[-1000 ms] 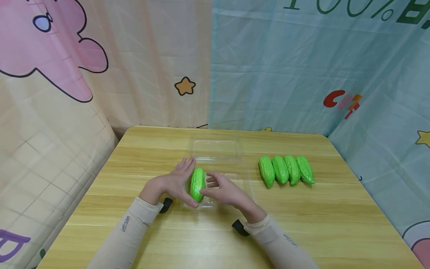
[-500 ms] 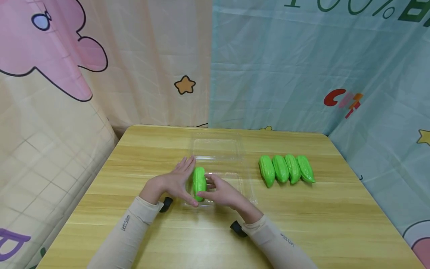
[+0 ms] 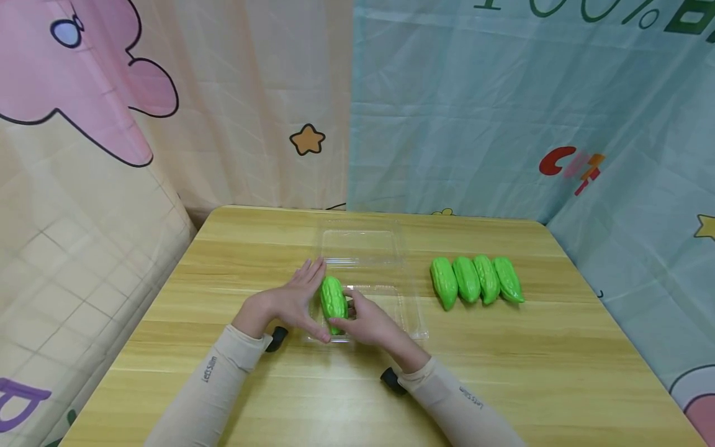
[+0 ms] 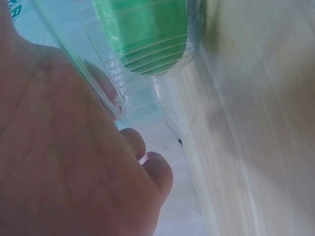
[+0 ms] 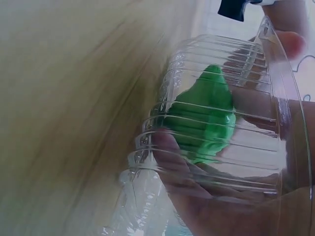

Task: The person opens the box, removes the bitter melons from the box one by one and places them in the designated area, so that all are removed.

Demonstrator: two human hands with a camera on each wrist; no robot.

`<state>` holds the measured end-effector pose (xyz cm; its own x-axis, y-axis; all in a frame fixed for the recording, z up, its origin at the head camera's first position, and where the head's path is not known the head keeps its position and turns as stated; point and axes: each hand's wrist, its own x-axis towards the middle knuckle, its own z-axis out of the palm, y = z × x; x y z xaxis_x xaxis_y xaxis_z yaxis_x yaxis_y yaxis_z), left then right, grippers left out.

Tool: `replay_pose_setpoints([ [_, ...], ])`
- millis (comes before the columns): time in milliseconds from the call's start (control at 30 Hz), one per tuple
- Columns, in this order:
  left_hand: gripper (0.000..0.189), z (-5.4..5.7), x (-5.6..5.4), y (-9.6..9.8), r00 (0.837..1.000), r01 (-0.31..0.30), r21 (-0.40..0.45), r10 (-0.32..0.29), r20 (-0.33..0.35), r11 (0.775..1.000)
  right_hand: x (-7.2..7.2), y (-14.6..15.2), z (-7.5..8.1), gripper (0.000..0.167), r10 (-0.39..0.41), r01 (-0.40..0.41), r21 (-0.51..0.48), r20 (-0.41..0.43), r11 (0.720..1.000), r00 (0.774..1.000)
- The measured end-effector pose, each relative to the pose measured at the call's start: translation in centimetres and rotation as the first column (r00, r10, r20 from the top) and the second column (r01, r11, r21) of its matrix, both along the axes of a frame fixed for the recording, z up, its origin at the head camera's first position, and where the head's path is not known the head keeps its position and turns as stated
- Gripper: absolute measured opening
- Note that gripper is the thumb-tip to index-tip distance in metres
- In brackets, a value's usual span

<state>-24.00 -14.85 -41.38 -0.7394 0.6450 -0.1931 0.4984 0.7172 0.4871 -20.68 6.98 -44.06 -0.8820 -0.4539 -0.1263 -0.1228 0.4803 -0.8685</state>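
A green bitter melon (image 3: 332, 295) lies lengthwise in the left part of a clear plastic clamshell box (image 3: 416, 332), whose lid is folded back toward the far side. My right hand (image 3: 371, 320) reaches into the box and holds the melon, thumb at its near end and fingers along its right side. In the right wrist view the melon (image 5: 209, 115) shows through the ribbed wall, fingers beside it. My left hand (image 3: 293, 304) rests along the box's left edge with fingers straight and thumb spread. The left wrist view shows the melon's rounded end (image 4: 147, 39) behind the clear wall.
Several more bitter melons (image 3: 476, 280) lie side by side in a row on the wooden table (image 3: 503, 366), right of the box. Printed curtains (image 3: 447, 124) hang behind the table and at both sides.
The bitter melon has shifted slightly right and rolled, so its bumpy ridges show more. My right-hand fingers have closed in on it. The left hand has stayed in place.
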Motion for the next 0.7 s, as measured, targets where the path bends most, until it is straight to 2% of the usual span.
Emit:
replay_pose_setpoints([
  [400,0.151,-0.1,0.0,-0.2,1.0,-0.005,-0.004,0.005,-0.008,1.0,0.2,-0.1,0.1,0.064,-0.023,0.023,0.006,-0.031,1.0,0.999],
  [700,0.151,-0.1,0.0,-0.1,1.0,-0.006,0.001,0.006,-0.01,1.0,0.3,0.7,1.3,0.058,-0.028,0.032,0.039,-0.087,0.999,0.996],
])
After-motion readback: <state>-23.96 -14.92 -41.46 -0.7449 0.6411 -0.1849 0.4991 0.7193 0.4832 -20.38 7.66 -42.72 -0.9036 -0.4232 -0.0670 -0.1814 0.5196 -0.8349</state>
